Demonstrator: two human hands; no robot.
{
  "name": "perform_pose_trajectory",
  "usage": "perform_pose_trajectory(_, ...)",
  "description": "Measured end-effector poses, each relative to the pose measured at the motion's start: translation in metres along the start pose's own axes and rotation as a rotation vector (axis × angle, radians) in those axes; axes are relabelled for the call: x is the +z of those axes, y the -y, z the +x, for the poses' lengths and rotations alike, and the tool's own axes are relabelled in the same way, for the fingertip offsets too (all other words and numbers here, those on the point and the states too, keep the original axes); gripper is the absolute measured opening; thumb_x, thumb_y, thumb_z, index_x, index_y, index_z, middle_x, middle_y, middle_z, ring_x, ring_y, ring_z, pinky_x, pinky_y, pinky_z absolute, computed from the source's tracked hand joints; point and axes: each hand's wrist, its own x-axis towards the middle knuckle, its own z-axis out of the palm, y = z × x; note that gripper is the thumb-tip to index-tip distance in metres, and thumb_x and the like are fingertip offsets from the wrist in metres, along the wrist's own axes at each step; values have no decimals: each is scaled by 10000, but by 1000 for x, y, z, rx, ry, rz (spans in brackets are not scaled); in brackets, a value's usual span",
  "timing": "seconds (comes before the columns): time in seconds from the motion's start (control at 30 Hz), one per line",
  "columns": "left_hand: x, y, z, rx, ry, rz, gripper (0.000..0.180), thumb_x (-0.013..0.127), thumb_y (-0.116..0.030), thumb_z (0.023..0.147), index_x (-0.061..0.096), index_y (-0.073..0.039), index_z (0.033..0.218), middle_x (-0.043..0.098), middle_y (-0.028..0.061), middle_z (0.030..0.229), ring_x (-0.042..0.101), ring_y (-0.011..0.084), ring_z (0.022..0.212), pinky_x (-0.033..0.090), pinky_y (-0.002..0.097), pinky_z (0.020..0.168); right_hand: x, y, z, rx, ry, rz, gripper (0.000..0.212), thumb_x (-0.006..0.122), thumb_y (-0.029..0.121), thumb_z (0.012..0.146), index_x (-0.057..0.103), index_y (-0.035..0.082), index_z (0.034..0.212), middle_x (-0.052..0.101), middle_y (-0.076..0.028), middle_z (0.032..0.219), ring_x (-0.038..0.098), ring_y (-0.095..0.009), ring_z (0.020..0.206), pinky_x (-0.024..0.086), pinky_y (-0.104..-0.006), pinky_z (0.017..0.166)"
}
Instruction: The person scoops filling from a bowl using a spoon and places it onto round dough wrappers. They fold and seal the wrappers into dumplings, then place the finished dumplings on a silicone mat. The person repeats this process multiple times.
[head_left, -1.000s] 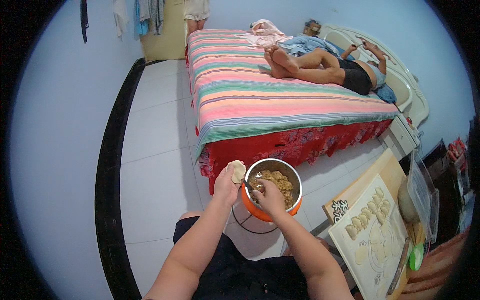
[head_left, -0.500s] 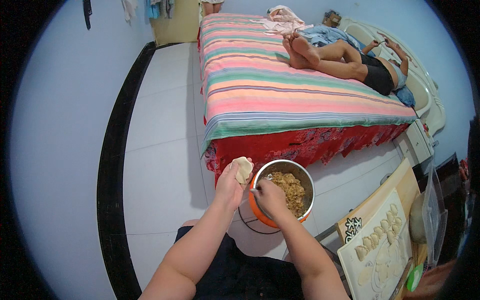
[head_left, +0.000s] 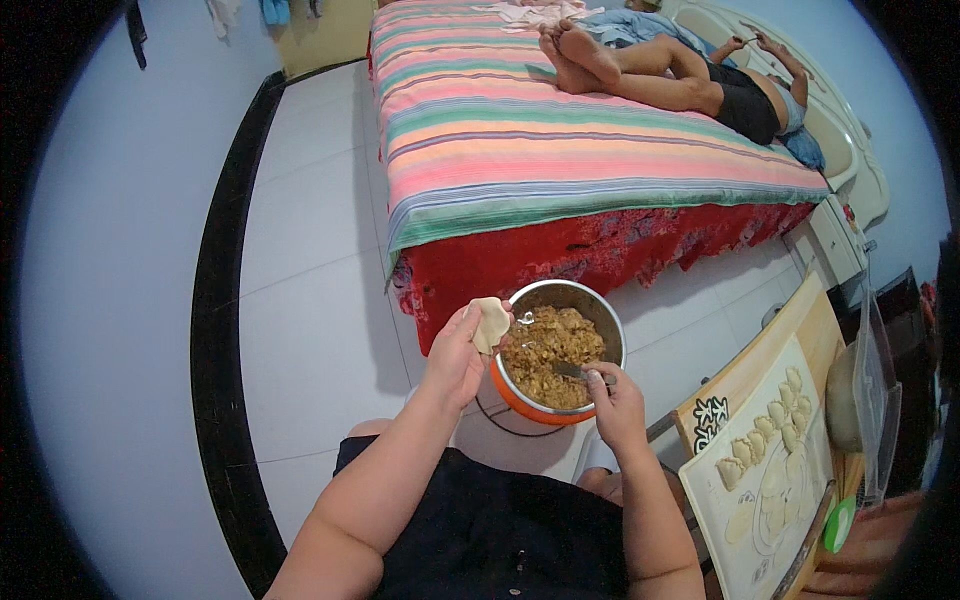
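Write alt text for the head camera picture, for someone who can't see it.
Seen from above, a seated person's left hand holds a round dough wrapper beside a metal bowl of brown filling, while the right hand dips a utensil into it. Shaped dumplings lie on a board at right; another person lies on a striped bed beyond.

A round, pale dough wrapper (head_left: 490, 323) lies flat and unfilled across the fingers of the raised left hand (head_left: 459, 352), just beside the rim of a steel bowl (head_left: 590, 300) with an orange outer shell. The bowl stands upright, filled well up with a brown, chopped filling (head_left: 545, 352). The right hand (head_left: 617, 402) grips a metal utensil (head_left: 568, 370) whose tip sits in the filling at the bowl's near edge.
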Motion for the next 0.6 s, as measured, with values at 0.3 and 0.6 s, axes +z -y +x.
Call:
perform_pose_trajectory(0.3, -1, 4, -4, -29, -10, 36, 310, 330, -246, 1007, 487, -29, 1162, 586, 91, 1136, 593, 168, 988, 524, 288, 796, 6, -36, 6, 133, 57, 391, 155, 560, 146, 917, 588, -6, 928, 623, -66, 855, 606, -122, 796, 494, -271, 713)
perform_pose_trajectory(0.6, -5, 6, -4, -37, -3, 44, 304, 341, -249, 1004, 489, -27, 1149, 586, 105, 1128, 593, 180, 997, 531, 287, 790, -1, -11, 4, -307, -70, -255, 169, 562, 53, 850, 584, -3, 1007, 593, -167, 938, 598, -349, 847, 490, -386, 734)
